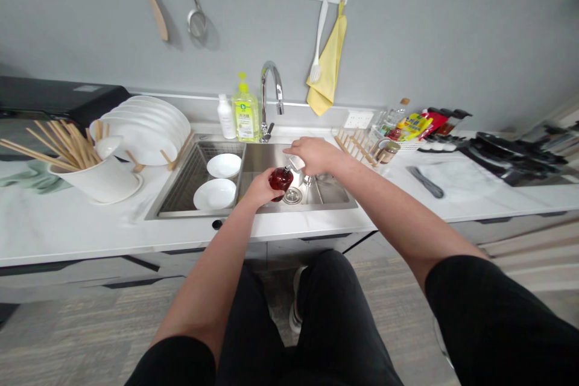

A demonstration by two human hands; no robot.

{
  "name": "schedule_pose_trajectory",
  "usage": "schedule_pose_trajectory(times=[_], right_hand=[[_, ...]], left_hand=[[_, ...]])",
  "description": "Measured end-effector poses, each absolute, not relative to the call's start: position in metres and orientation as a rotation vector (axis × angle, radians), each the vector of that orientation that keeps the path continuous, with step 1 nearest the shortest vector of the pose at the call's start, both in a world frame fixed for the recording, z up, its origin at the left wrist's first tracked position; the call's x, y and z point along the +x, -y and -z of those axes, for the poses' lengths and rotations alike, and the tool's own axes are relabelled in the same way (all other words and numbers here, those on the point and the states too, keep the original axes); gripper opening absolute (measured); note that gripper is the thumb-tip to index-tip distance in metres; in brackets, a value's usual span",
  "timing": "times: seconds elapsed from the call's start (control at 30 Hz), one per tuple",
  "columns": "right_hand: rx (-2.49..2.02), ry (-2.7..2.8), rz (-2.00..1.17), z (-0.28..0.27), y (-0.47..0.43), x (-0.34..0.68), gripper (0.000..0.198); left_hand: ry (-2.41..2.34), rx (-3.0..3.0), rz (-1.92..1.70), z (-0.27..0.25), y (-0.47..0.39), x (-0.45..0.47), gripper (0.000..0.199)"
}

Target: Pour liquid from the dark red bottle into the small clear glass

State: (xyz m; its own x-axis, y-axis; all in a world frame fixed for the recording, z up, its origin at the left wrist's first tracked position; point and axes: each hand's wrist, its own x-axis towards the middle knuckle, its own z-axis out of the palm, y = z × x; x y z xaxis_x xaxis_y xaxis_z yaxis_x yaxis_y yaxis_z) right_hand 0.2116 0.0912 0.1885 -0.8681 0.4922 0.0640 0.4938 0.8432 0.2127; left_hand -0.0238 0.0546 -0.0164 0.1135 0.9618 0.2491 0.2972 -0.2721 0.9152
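Over the right basin of the steel sink (312, 207), my left hand (260, 190) is closed round a small dark red bottle (281, 178), which looks tilted to the right. My right hand (313, 154) comes in from above and pinches a small, clear, cup-like piece (296, 163) at the bottle's neck. Its exact kind is too small to tell, and the fingers partly hide it. Below the hands, a round drain strainer (293, 195) shows in the basin. Two white bowls (225, 166) (215, 194) sit in the left basin, to the left of my left hand.
Behind the sink stand a chrome faucet (264, 102), a green-yellow soap bottle (245, 111) and a white bottle (227, 117). White plates (154, 132) and a holder of chopsticks (97, 181) are at left. A wooden rack (359, 148), jars and black pans (493, 157) are at right.
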Motion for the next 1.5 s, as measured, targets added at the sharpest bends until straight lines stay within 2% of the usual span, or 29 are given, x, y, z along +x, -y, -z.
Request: schedule_pose_trajectory(times=[0.83,1.5], right_hand=[[-0.804,3.046,0.417,-0.196,-0.087,0.204,0.084],[-0.789,3.089,0.462,-0.203,-0.083,0.198,0.082]], left_hand=[[-1.289,1.721,-1.166,0.008,-0.049,-0.023,0.092],[-1.301,1.714,-1.182,0.012,-0.052,-0.024,0.096]])
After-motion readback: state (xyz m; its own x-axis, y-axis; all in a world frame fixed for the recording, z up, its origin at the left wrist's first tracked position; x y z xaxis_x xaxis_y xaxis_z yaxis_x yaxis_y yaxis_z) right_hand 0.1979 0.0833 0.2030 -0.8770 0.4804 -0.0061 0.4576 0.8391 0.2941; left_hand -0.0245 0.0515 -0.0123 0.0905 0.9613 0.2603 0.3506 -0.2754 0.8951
